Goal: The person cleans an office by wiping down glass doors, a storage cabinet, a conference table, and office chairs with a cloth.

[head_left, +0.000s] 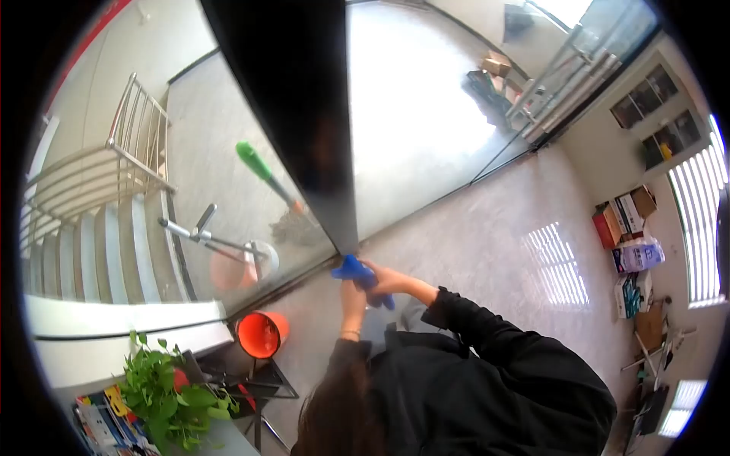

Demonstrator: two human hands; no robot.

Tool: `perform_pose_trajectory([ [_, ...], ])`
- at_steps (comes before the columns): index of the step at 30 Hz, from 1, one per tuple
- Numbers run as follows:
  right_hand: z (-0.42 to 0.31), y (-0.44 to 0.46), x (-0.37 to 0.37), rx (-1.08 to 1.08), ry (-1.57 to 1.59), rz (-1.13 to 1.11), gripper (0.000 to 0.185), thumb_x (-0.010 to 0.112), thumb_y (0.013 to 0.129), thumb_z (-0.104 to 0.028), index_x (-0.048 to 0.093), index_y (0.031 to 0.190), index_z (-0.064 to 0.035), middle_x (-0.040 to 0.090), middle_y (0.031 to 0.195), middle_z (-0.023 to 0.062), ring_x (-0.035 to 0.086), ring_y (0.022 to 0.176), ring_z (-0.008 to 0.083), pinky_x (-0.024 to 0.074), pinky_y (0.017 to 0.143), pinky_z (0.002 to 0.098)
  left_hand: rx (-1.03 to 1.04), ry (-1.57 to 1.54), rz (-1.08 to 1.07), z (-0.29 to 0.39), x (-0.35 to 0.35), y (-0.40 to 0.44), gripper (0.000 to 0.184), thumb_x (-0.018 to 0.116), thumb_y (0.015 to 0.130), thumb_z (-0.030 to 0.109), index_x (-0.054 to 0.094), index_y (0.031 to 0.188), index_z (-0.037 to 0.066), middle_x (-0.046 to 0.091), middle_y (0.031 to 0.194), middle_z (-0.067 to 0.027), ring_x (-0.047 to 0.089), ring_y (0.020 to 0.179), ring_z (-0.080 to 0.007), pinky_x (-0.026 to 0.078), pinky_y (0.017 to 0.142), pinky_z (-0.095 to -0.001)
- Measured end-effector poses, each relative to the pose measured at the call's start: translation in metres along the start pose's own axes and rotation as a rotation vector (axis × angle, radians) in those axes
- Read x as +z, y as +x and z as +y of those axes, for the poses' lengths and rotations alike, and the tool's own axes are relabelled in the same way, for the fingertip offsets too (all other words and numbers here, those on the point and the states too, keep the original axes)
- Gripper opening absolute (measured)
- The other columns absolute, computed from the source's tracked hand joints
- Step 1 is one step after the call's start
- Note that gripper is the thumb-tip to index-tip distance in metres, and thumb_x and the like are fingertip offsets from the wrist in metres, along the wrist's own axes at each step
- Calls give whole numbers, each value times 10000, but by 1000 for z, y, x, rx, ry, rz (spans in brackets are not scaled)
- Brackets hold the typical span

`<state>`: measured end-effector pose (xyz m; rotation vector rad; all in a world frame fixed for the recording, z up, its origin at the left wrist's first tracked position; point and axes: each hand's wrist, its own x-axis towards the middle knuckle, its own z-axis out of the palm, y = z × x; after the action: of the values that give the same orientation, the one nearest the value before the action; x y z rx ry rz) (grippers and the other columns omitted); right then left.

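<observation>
A blue cloth [353,267] is bunched up at the lower end of the dark vertical post, in the middle of the view. My left hand [353,299] is closed on it from below, and a thin band circles that wrist. From the right, my right hand [386,280] grips the same cloth, with its fingers close to my left hand. Part of the cloth hangs out beneath my right hand. Whether the cloth touches the post or the glass cannot be made out.
Glass panels flank the dark post [323,144]. An orange bucket [260,335] stands at lower left near a leafy plant [163,395]. Through the left glass show a green-ended tool [253,160], a mop-like handle and stairs [110,247]. Boxes [627,215] line the right wall.
</observation>
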<state>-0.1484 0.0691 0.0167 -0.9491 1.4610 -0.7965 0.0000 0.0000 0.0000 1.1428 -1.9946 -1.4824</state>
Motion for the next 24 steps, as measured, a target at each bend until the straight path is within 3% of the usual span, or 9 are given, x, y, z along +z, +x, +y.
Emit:
perform_pose_trajectory([
  [2,30,-20,-17,-53,97,32,901,813,770,-277,297,1495,-133,517,1341,117,510,1196,205,456,962,353,148,-9,41,7,23,-2,378,503,848,-13,570,1219,19,634,1077,-250,591,1017,-435,453,882,-493],
  [3,-5,8,12,-221,173,57,901,813,770,-277,297,1495,-133,517,1341,117,510,1196,205,456,962,353,254,144,46,17,-41,10,378,503,848,-13,570,1219,19,634,1077,-250,591,1017,-435,453,882,-493],
  [5,-10,-54,-12,-76,435,-108,881,796,802,-269,279,1499,-119,508,1338,111,526,1169,198,482,919,352,507,243,7,32,-6,1,309,490,857,-21,589,1149,8,636,1040,-243,588,966,-444,457,843,-496],
  [9,-24,-145,-55,-64,559,11,878,720,849,-303,215,1524,-57,460,1407,157,467,1259,217,418,1031,352,630,164,-92,99,45,-8,245,507,881,0,599,1108,3,640,1029,-235,587,968,-447,462,824,-495],
  [13,-4,-214,-97,-92,649,94,780,637,920,-261,193,1543,-109,611,1125,110,614,971,184,514,857,329,628,-165,-262,167,109,-30,295,546,876,-14,576,1169,7,633,1089,-214,629,944,-395,511,788,-433],
  [14,11,-228,-107,-189,730,96,667,584,982,-328,231,1537,-219,599,905,45,599,804,123,508,711,261,586,-145,-299,159,134,-29,278,590,900,49,572,1173,1,637,1074,-197,639,921,-356,515,767,-413],
  [17,22,-285,-135,-296,603,349,648,572,989,-337,244,1534,-216,615,922,64,606,805,129,513,697,282,858,140,-321,192,199,-40,257,593,910,76,575,1148,-18,639,1045,-181,641,898,-341,511,778,-403],
  [21,52,-339,-186,-378,526,591,605,540,1001,-251,266,1526,-130,634,1077,91,619,925,159,520,811,315,684,-146,-451,266,276,-70,260,537,883,7,607,1133,-1,648,1049,-184,633,975,-339,490,845,-402],
  [24,80,-371,-206,-404,499,757,438,516,978,-135,441,1404,-63,640,1099,95,623,942,154,518,813,301,798,-192,-437,304,319,-76,261,509,890,-1,606,1132,-10,650,1049,-169,614,996,-312,477,868,-389],
])
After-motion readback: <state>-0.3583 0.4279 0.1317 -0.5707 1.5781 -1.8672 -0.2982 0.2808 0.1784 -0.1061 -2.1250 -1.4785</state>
